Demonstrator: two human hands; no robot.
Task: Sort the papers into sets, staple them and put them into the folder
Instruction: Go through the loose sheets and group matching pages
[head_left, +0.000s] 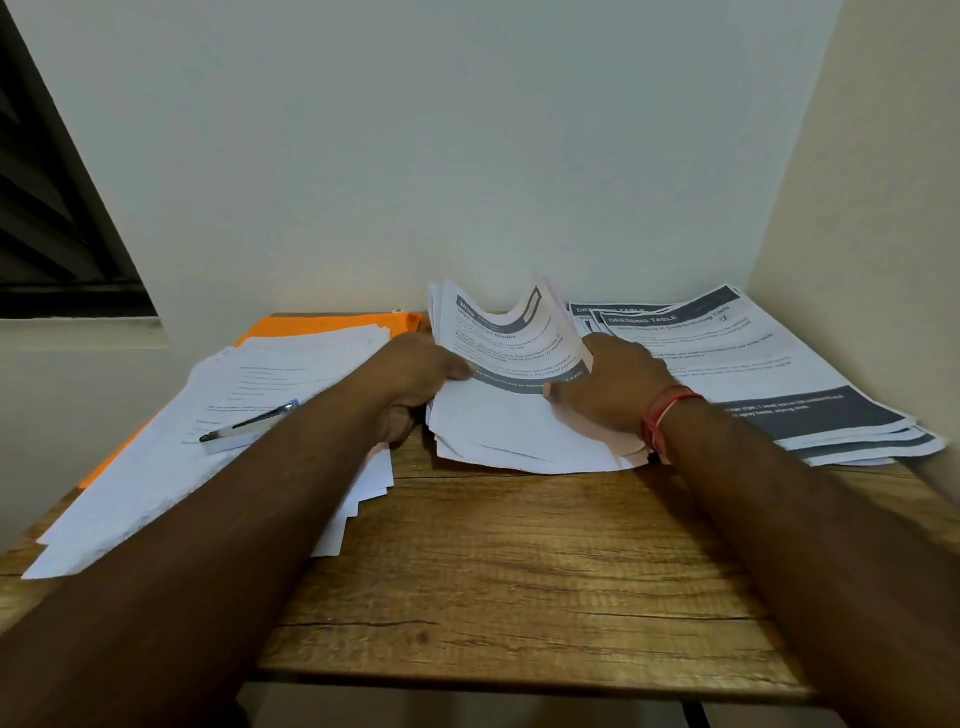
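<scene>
We are gripping the middle stack (519, 436) with both hands. Our left hand (415, 384) is curling round its left edge, with the thumb lying on the printed face and the fingers tucked underneath. Our right hand (613, 389) is pinching the right edge, with the thumb pressing on the same face. We cannot tell how the fingers lie on the far side. A red thread (667, 415) is circling the right wrist.

Between the hands the upper sheets (511, 343) are bowing upward. Their far edge is curling toward the wall (467, 156) and their grey header band is bending with the curve. The lower sheets of the stack are lying flat on the table (519, 571), slightly fanned at the near edge.

Just beside our left hand, the left pile (156, 493) is spreading loosely toward the table's near left corner. A stapler (249, 426) is resting on it. Under this pile the orange folder (332, 325) is lying flat, showing along the far edge and as a strip on the left.

To the right, the right pile (779, 364) is lying against the side wall. Its sheets are headed "DRESSING TABLE" and fanned so that several dark footer bands are showing. Our right forearm is passing over its near corner.

At the far left, a dark louvred window (52, 208) is filling the upper corner.
</scene>
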